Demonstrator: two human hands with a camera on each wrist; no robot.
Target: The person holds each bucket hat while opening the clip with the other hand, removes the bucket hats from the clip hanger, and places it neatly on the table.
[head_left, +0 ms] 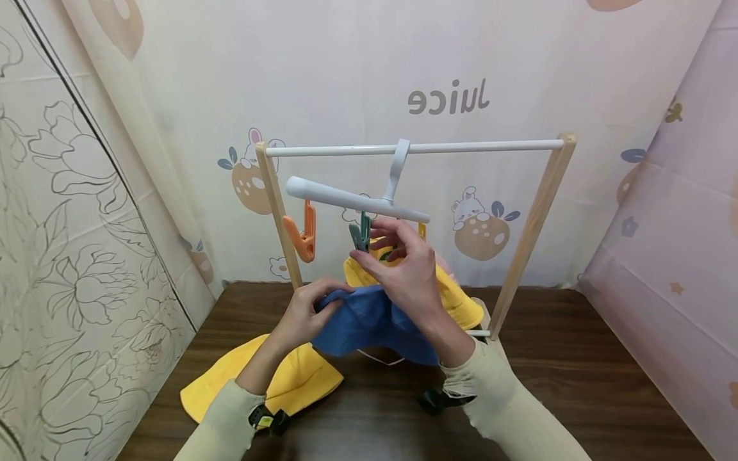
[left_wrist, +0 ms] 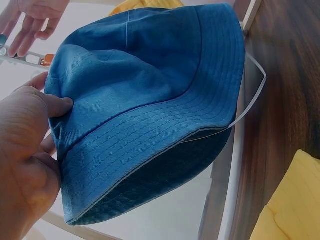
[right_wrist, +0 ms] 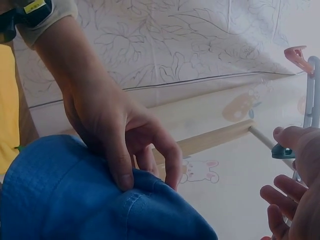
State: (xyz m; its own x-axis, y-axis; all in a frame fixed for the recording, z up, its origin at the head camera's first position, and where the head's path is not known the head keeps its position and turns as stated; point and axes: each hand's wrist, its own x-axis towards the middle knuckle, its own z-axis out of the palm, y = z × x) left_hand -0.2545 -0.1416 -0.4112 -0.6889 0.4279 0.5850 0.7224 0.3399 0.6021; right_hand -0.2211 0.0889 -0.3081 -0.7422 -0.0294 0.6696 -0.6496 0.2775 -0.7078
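Note:
My left hand (head_left: 308,314) pinches a blue bucket hat (left_wrist: 135,75) by its crown, fingers behind and thumb in front. The hat is tilted sideways, and a thin white cord loops from its brim. My right hand (head_left: 406,266) is raised beside a green clothespin (head_left: 360,234), which hangs from the middle of a white hanger (head_left: 340,197). Its thumb is close to the clothespin, with the fingers spread and slightly bent; contact is unclear. An orange clothespin (head_left: 303,234) hangs at the hanger's left end. Near the right end is a yellow clothespin (head_left: 423,230), partly hidden by the hand.
The hanger hooks over the white bar (head_left: 478,146) of a wooden-sided rack (head_left: 533,230). Behind the blue hat, a yellow hat (head_left: 461,301) is beneath the hanger. Another yellow hat (head_left: 311,378) lies on the dark wooden table (head_left: 576,384), beside my left forearm.

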